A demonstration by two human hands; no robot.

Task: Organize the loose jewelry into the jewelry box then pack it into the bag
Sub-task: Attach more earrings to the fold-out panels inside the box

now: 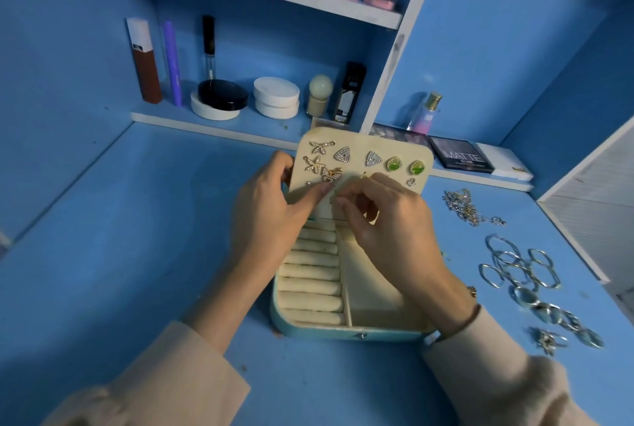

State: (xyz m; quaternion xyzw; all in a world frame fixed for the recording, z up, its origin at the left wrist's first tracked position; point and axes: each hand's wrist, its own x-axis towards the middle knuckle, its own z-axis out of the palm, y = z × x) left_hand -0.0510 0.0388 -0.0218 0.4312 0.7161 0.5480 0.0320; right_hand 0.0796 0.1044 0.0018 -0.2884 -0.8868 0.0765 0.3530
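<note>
An open teal jewelry box (343,334) sits on the blue desk, its cream earring panel (356,148) standing up at the back. Starfish, triangle and green earrings (394,164) are pinned on the panel. My left hand (274,199) grips the panel's left edge, thumb on its front near a butterfly earring (331,174). My right hand (380,216) pinches a small gold earring (363,176) against the panel. Cream ring rolls (310,285) fill the box's left half. No bag is in view.
To the right of the box lie a tangled chain (466,208), silver bangles (518,264) and rings (555,317). A makeup palette (459,158) and perfume bottle (427,113) stand behind. Cosmetics jars (276,96) and tubes fill the shelf at the back.
</note>
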